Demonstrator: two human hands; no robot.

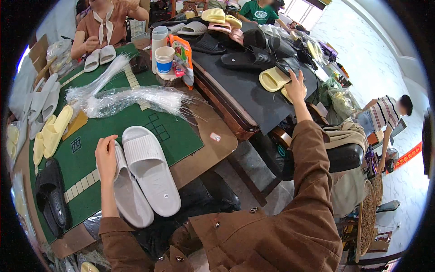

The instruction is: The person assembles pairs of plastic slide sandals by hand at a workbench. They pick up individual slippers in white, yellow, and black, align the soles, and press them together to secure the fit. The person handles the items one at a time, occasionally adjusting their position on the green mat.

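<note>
A pair of light grey slide slippers point(152, 183) lies side by side in front of me, partly on the green table and reaching over its near edge. My left hand point(106, 158) is upright beside the left slipper's toe, fingers bent and pressed together; whatever they may hold does not show. At the black table on the right, my right hand point(297, 88) reaches out with index and middle fingers stretched and apart. Its fingertips are at a dark grey slide slipper point(288, 65). A pale yellow slide slipper point(273, 80) lies just left of that hand, another partly under it.
Bundles of clear plastic strands point(136, 100) lie across the green mat point(181, 147). Yellow slippers point(56, 131) and black slippers point(53, 199) stand at its left. A paper cup point(164, 60) stands near the black table point(226, 90), which holds piled slippers. Other people sit across.
</note>
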